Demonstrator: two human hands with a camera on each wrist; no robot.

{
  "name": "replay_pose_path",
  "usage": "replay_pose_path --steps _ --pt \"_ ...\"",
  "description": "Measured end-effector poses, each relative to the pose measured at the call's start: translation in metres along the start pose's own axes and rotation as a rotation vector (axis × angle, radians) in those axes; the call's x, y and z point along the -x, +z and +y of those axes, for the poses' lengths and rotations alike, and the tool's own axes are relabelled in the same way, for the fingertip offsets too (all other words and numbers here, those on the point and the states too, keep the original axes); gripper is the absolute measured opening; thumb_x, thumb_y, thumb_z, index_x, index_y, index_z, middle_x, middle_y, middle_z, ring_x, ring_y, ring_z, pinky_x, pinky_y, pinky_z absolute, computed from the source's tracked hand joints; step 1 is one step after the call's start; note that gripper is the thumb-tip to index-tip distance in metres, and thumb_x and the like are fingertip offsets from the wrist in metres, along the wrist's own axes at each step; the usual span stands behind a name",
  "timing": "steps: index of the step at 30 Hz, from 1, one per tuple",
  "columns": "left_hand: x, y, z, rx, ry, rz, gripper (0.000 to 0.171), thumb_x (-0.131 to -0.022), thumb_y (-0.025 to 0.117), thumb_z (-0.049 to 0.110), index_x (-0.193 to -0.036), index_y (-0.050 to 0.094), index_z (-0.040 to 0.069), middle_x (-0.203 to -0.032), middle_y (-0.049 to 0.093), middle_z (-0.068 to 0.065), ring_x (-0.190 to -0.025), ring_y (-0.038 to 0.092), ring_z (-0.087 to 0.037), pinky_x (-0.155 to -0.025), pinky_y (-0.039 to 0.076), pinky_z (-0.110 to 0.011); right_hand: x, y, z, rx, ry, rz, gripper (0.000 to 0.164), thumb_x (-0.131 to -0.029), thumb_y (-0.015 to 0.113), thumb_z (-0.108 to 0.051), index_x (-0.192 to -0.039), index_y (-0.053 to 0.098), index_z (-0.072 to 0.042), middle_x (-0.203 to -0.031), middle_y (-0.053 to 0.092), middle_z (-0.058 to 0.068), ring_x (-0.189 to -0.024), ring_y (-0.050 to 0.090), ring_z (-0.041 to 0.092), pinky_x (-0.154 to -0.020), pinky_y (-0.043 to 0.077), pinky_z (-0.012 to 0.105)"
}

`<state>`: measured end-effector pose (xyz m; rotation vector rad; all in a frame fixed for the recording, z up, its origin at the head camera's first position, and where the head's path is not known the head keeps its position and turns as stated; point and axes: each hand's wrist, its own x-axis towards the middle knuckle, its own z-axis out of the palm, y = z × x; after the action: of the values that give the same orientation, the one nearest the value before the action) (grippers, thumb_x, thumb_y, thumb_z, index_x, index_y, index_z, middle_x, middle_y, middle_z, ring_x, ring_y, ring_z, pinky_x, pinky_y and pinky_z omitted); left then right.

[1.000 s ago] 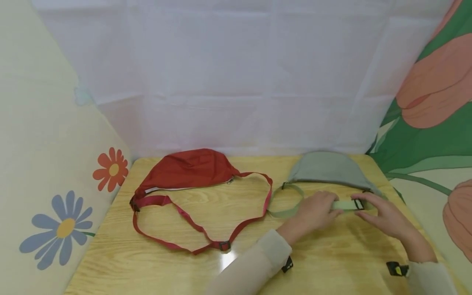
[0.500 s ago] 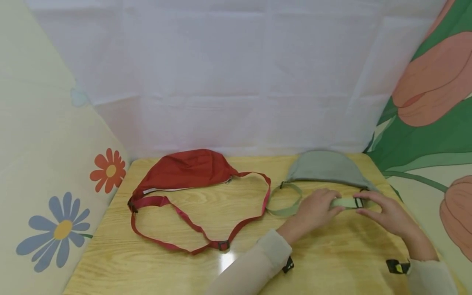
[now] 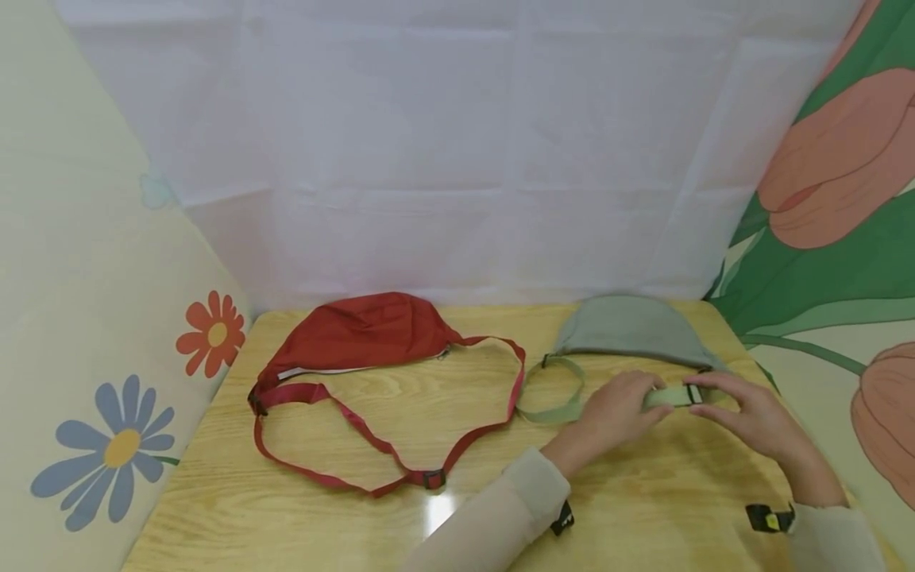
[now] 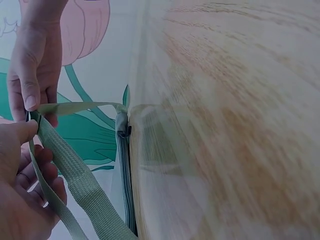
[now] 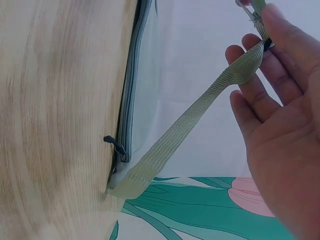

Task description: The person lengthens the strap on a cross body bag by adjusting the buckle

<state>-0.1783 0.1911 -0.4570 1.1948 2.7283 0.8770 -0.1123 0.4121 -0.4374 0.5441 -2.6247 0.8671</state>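
Observation:
A grey-green waist bag [image 3: 629, 326] lies at the back right of the table, its light green strap [image 3: 666, 396] drawn toward the person. My left hand [image 3: 618, 405] pinches this strap between thumb and fingers. Just right of it, my right hand [image 3: 747, 409] pinches the strap at a dark slider buckle [image 3: 693, 394]. In the left wrist view, two layers of green webbing [image 4: 82, 185] hang down from the pinch. From the fingers of the right hand [image 5: 285, 120], the strap [image 5: 185, 122] slopes down to the bag's end, beside the zipper [image 5: 131, 95].
On the left of the wooden table [image 3: 286, 524], a red waist bag [image 3: 364, 330] lies with its red strap [image 3: 472, 433] looped forward. A loop of green strap [image 3: 550, 415] lies between the two bags. White cloth [image 3: 400, 159] hangs behind, with flowered cloth on both sides.
My left hand has edged slightly right, so a little less strap shows between it and the slider. The right hand keeps its hold, and both bags stay in place.

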Motion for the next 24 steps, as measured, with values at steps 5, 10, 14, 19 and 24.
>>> replay_pose_path --steps 5,10,14,19,24 --pt "-0.0001 0.0008 -0.0004 -0.016 0.023 0.028 0.037 -0.101 0.056 0.049 -0.129 0.065 0.027 -0.128 0.064 0.014 -0.116 0.059 -0.001 -0.09 0.049 -0.016 -0.0012 0.0005 -0.0014 -0.017 0.014 -0.017 0.044 -0.085 0.078 0.0 -0.126 0.069 -0.011 -0.123 0.059 -0.029 -0.115 0.047 -0.019 -0.09 0.039 0.005" --pt "-0.0009 0.0006 0.0011 -0.017 0.023 0.027 0.036 -0.102 0.057 0.048 -0.13 0.066 0.027 -0.129 0.064 0.015 -0.117 0.058 -0.001 -0.093 0.048 -0.016 -0.0027 0.0014 -0.0025 -0.03 0.024 -0.029 0.043 -0.085 0.078 0.0 -0.126 0.07 -0.012 -0.124 0.062 -0.025 -0.115 0.047 -0.018 -0.091 0.038 0.005" --pt "-0.0016 0.0007 0.0032 -0.005 0.015 0.023 0.037 -0.102 0.056 0.048 -0.131 0.065 0.027 -0.132 0.062 0.016 -0.122 0.056 -0.002 -0.097 0.047 -0.018 -0.0034 0.0027 -0.0041 -0.02 0.052 -0.041 0.042 -0.086 0.078 -0.004 -0.126 0.07 -0.014 -0.123 0.064 -0.021 -0.115 0.046 -0.019 -0.09 0.039 0.006" --pt "-0.0015 0.0018 0.0031 0.004 0.012 0.034 0.04 -0.102 0.054 0.05 -0.133 0.063 0.027 -0.134 0.061 0.015 -0.125 0.054 -0.003 -0.1 0.046 -0.019 -0.0039 0.0034 -0.0063 0.015 0.103 -0.031 0.039 -0.087 0.08 -0.01 -0.125 0.071 -0.014 -0.122 0.065 -0.018 -0.113 0.044 -0.021 -0.087 0.039 0.005" --pt "0.0004 0.005 -0.0028 -0.036 -0.015 0.068 0.044 -0.098 0.062 0.05 -0.134 0.062 0.025 -0.131 0.063 0.012 -0.121 0.057 -0.005 -0.098 0.047 -0.021 -0.0053 0.0018 -0.0092 0.044 0.138 0.022 0.039 -0.084 0.082 -0.012 -0.122 0.073 -0.014 -0.118 0.072 0.005 -0.109 0.042 -0.024 -0.083 0.038 0.002"
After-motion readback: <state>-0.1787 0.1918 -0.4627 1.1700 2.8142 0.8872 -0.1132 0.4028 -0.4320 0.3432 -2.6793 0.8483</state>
